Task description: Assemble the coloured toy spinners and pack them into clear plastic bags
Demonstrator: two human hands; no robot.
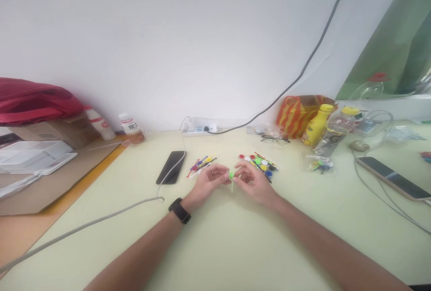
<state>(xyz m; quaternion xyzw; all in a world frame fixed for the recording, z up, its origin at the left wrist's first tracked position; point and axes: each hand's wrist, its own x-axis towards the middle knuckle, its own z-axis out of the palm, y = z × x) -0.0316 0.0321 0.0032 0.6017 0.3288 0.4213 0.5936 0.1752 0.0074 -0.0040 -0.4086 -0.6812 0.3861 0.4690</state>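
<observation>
Both my hands meet above the pale yellow table (218, 246). My left hand (208, 182), with a black band on its wrist, and my right hand (253, 182) pinch a small green plastic piece with a thin stick (231, 178) between their fingertips. Just beyond my left hand lies a small heap of coloured sticks (201, 164). Beyond my right hand lies a cluster of coloured round caps (261, 164) in red, green, blue and white.
A black phone (171, 166) on a white cable lies left of the sticks. A power strip (200, 128) sits at the wall. Bottles (317, 125), a striped bag, glasses and a second phone (392, 178) crowd the right. Boxes and a red bag (33, 100) stand at left.
</observation>
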